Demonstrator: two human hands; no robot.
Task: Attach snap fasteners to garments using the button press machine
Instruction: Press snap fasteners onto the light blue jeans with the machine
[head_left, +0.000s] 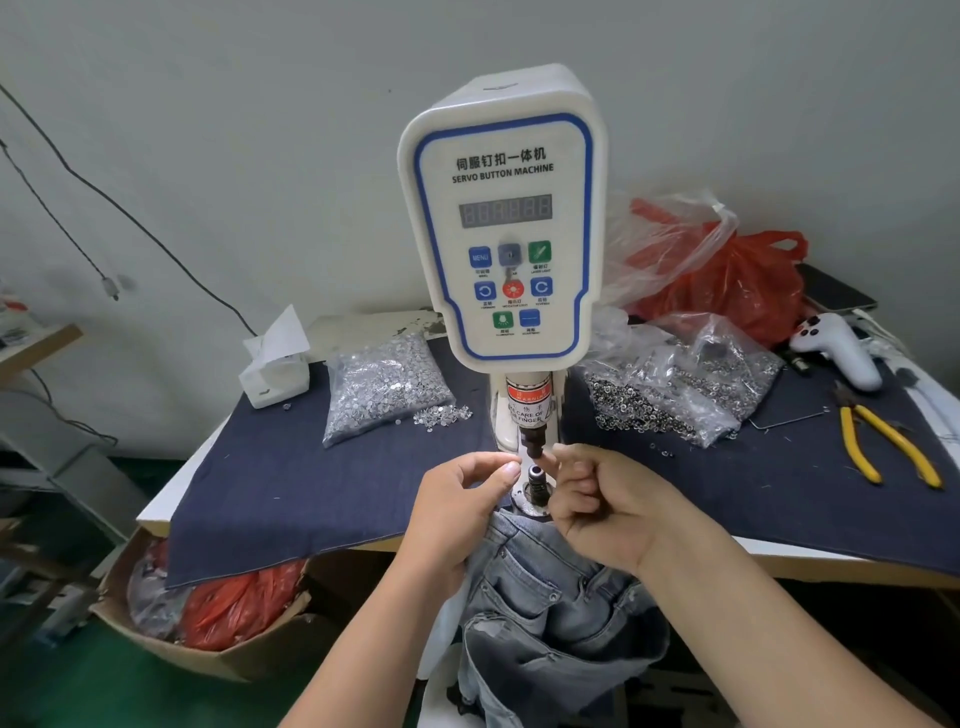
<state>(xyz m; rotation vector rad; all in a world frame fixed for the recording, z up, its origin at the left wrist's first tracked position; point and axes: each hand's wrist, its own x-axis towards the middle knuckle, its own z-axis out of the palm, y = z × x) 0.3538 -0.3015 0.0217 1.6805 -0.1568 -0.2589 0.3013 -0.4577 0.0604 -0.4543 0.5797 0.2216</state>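
Both hands up at the dies of the button press machine; left hand curled, apparently pinching something tiny, hard to tell what; right hand curled, forefinger at the upper punch, contents unclear. Jeans draped below the lower die, soft, floppy, fairly heavy; probably best gripped at the stiff waistband beside the die. Loose snap fasteners bagged behind, small, hard, slippery.

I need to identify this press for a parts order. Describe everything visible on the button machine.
The button machine stands upright at mid-table on the dark blue cloth. Its white, plastic-looking head has a blue-outlined panel reading "SERVO BUTTON MACHINE" under Chinese characters, an unlit digit display, and blue, green and red buttons. Below hangs a column with a red-and-white finger warning label, ending in a black upper die above a lower die on a metal base. The left hand and right hand flank the dies, fingertips close to them.
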